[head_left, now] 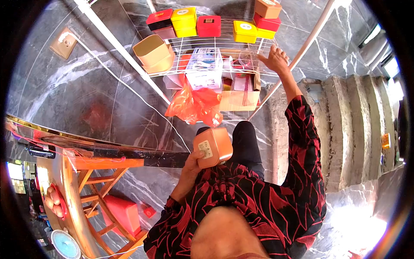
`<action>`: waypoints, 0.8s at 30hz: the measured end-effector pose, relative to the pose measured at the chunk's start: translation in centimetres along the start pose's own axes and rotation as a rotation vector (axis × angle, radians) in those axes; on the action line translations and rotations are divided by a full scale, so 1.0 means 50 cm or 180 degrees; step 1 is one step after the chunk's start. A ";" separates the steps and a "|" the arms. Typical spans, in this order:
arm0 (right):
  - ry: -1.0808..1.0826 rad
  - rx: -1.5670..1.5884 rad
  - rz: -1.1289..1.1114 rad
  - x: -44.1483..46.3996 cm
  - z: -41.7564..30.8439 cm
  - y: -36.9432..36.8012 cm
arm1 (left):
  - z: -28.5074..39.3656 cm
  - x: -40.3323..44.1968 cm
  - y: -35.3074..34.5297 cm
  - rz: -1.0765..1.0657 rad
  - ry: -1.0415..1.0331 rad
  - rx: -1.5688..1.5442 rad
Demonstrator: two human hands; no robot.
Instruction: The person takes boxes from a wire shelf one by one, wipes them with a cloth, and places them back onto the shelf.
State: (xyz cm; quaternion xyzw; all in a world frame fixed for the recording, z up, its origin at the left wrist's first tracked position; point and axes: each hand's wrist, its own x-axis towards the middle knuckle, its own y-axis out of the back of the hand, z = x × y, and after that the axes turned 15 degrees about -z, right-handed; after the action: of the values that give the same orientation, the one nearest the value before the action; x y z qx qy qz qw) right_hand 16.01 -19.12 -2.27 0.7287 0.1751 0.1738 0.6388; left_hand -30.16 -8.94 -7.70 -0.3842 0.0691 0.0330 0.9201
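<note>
My left hand [189, 167] grips a copper-coloured tin box [219, 146] with a pale label, held in front of my body. My right hand [276, 59] is stretched out to the right end of the white wire shelf [207, 42], fingers apart and holding nothing I can see. Just beyond it are a yellow tin [245, 32] and a stack with a red tin [266, 22] and an orange-brown box [268, 8] on top. Farther left on the shelf stand another yellow tin [184, 21], a red tin [208, 26] and an open tan container [152, 51].
On the lower level are a white printed carton [205, 69], an orange plastic bag [194, 105] and a cardboard box [238, 100]. Concrete steps [336, 134] rise at the right. A wooden chair [103, 203] and a red stool [123, 213] stand at the lower left.
</note>
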 end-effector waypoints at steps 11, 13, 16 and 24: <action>-0.0107 0.0321 -0.0329 0.026 0.041 -0.017 | 0.021 -0.003 -0.046 -0.0305 -0.0429 0.0777; -0.0150 0.0476 -0.0326 0.037 0.052 -0.024 | 0.007 0.015 -0.021 -0.0342 -0.0473 0.0330; -0.0064 0.0955 -0.0274 0.059 0.068 -0.025 | -0.050 0.044 0.066 -0.0495 0.0005 -0.0686; 0.0170 0.1649 0.0352 0.033 0.060 -0.024 | -0.020 0.021 -0.007 -0.0057 -0.0230 -0.0139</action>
State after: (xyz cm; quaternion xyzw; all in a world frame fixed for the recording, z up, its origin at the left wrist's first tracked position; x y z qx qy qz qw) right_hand 18.83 -20.79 -3.78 0.8716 0.1904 0.1770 0.4157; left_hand -29.17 -9.89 -8.31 -0.4034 0.0317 0.0402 0.9136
